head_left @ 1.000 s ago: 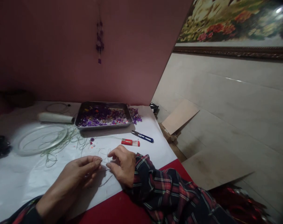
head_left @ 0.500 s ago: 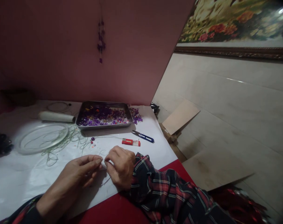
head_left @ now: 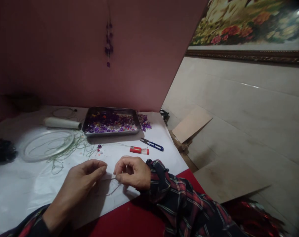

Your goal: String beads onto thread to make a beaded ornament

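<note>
Over the white sheet on the table, my left hand (head_left: 81,179) is closed with thumb and forefinger tips pressed together. Whatever sits in that pinch is too small to make out. Just to its right, my right hand (head_left: 134,172) pinches a thin cord (head_left: 109,179) between thumb and fingers. One strand of the cord runs left toward my left fingers, and another slants down to the sheet. A small gap separates the two hands. Beyond them lie a red lighter (head_left: 138,150) and blue-handled thread snips (head_left: 153,144). Several loose beads (head_left: 99,146) rest left of the lighter.
A metal tray (head_left: 112,134) of purple and clear beads stands at the back, with more beads (head_left: 145,123) beside it. Leftward are a ring-shaped coil (head_left: 24,153), tangled green thread (head_left: 57,161) and a pale cone (head_left: 62,123). A beaded strand (head_left: 108,49) hangs on the wall.
My right hand has drawn away to the right from my left, widening the gap and showing more of the cord. The view has shifted slightly.
</note>
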### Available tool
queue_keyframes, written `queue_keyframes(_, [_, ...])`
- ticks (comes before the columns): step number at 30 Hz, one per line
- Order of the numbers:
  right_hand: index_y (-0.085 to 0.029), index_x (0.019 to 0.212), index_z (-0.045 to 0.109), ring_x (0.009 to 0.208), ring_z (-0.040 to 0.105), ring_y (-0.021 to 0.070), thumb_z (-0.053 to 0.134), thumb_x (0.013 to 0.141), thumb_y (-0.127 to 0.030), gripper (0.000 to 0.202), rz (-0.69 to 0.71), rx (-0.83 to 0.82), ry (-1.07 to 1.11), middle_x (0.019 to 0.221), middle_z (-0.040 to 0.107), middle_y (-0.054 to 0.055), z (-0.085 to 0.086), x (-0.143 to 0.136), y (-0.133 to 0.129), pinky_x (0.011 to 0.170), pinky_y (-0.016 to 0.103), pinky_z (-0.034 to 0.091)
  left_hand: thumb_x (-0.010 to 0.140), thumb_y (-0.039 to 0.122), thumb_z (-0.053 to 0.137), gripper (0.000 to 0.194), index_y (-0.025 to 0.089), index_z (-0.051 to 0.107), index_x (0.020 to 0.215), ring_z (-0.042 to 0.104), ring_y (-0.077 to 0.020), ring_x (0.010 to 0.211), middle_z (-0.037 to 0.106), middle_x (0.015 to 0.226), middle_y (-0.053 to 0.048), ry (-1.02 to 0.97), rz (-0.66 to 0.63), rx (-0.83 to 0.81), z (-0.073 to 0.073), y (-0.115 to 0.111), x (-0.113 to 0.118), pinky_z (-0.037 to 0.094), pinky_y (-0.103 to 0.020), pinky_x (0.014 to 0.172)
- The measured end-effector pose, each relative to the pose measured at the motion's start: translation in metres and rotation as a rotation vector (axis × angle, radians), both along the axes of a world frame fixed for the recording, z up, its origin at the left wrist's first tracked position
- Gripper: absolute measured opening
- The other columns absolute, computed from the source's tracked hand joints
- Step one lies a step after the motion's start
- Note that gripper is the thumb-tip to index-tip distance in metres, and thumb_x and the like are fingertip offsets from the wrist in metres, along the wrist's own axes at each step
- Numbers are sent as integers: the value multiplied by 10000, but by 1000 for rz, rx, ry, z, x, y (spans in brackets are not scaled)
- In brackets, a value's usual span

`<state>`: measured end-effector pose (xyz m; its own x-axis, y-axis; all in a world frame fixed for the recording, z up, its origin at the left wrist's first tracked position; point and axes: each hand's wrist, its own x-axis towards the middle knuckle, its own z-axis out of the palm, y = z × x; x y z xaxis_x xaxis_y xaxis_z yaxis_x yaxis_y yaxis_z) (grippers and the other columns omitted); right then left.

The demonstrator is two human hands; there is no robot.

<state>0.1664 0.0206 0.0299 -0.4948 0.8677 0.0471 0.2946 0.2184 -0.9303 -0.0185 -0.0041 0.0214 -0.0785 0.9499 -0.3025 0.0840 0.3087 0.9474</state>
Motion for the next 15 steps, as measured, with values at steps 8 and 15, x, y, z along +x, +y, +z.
queue_keyframes(8, [-191,726,622,533,494,89,612,684,-99,101,38,118,-209,591,570,-55,3,6,-6,560,209,378,624,468,731,335,171,666,764,429,-114,450,540,464,66,139,25,101,1,4,-6,341,-224,428])
queue_keyframes(15, [-185,776,632,755,590,180,566,733,-163,82,130,581,-615,773,660,33,20,19,-4,702,290,409,665,443,674,252,213,669,765,565,-176,510,643,544,29,226,13,157,-10,8,-8,440,-281,503])
